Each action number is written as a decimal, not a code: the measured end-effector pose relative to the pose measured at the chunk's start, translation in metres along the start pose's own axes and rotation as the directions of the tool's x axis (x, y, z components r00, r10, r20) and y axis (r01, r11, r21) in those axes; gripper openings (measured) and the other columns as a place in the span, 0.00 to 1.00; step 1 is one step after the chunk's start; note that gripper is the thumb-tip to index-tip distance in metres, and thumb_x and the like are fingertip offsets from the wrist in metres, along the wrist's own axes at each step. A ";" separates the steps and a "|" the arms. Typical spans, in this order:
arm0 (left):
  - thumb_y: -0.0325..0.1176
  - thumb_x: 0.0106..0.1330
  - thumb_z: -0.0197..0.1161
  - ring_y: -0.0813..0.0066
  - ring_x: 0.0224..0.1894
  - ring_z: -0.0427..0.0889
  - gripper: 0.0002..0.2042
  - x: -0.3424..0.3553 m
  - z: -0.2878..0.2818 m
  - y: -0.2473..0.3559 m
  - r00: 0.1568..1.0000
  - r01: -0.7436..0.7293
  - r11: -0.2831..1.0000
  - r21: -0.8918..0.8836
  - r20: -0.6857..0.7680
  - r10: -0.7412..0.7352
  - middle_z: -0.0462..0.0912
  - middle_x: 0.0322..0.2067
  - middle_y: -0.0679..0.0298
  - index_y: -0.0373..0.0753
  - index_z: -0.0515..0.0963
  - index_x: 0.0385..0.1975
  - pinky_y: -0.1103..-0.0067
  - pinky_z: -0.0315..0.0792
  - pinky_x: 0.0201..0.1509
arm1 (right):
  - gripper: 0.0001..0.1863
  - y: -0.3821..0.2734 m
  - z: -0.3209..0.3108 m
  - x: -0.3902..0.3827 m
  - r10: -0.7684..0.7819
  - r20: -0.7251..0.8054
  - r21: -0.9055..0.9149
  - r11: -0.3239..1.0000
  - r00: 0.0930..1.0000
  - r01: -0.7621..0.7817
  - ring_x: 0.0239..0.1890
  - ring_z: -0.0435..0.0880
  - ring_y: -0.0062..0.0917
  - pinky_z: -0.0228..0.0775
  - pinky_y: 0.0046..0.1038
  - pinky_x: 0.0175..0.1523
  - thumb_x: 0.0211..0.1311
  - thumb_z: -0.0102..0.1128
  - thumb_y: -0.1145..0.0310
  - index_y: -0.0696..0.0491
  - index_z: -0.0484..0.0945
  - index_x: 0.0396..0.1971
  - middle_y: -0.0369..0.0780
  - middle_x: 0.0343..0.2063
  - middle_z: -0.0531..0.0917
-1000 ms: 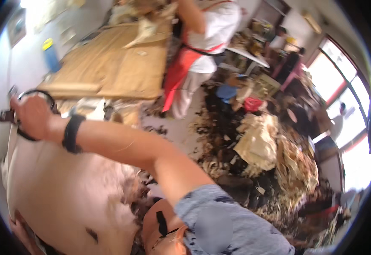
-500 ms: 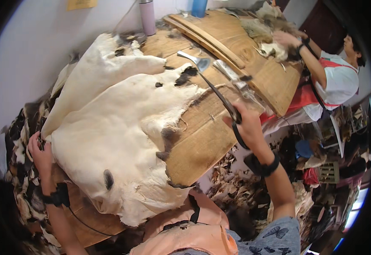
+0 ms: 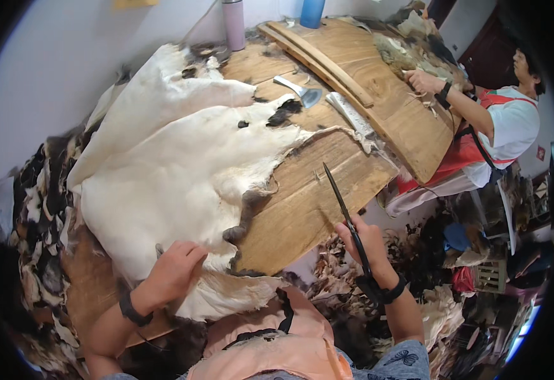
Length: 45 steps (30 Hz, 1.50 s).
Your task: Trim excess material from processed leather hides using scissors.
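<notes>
A large cream-white animal hide (image 3: 156, 158), skin side up with dark fur along its edges, covers the left of the wooden table. My left hand (image 3: 177, 269) is at its near part, fingers curled and closed on the skin; the fingertips are partly hidden. Pale folds of hide lie just beneath that hand. My right hand (image 3: 367, 244) grips a pair of long dark scissors (image 3: 345, 211) by the handles, right of the hide's edge. Their blades look closed together and point up and away, touching no hide.
Beyond the hide lie a curved metal blade (image 3: 310, 96), a white-wrapped tool (image 3: 350, 114) and two wooden strips (image 3: 321, 66). A pink bottle (image 3: 233, 25) and a blue cup (image 3: 312, 14) stand at the back. At right, a co-worker (image 3: 511, 123) handles fur; hide scraps (image 3: 347, 259) fill the floor.
My left hand has moved right from the hide's left edge onto its near part. My right hand has drawn the scissors back toward me. The co-worker's hands have shifted.
</notes>
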<state>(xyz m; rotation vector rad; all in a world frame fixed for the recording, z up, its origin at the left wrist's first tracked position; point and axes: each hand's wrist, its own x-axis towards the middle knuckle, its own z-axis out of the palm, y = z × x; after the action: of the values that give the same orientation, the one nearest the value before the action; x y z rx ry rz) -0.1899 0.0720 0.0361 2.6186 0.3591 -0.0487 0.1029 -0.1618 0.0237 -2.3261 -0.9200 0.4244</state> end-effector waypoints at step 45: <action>0.23 0.62 0.48 0.64 0.47 0.74 0.22 0.096 0.089 0.141 0.998 0.019 0.390 -0.921 -0.007 -0.064 0.76 0.44 0.58 0.34 0.61 0.58 0.76 0.69 0.51 | 0.22 -0.063 -0.151 0.017 -0.419 -0.325 -0.185 0.908 0.848 0.377 0.22 0.70 0.16 0.63 0.21 0.29 0.47 0.59 0.65 0.55 0.71 0.44 0.34 0.21 0.72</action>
<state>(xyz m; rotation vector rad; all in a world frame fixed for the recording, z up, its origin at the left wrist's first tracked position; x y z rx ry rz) -0.0576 -0.0662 0.0141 1.4545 0.3268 0.1571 0.1561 -0.1754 0.1791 -2.1282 -1.2251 -0.2279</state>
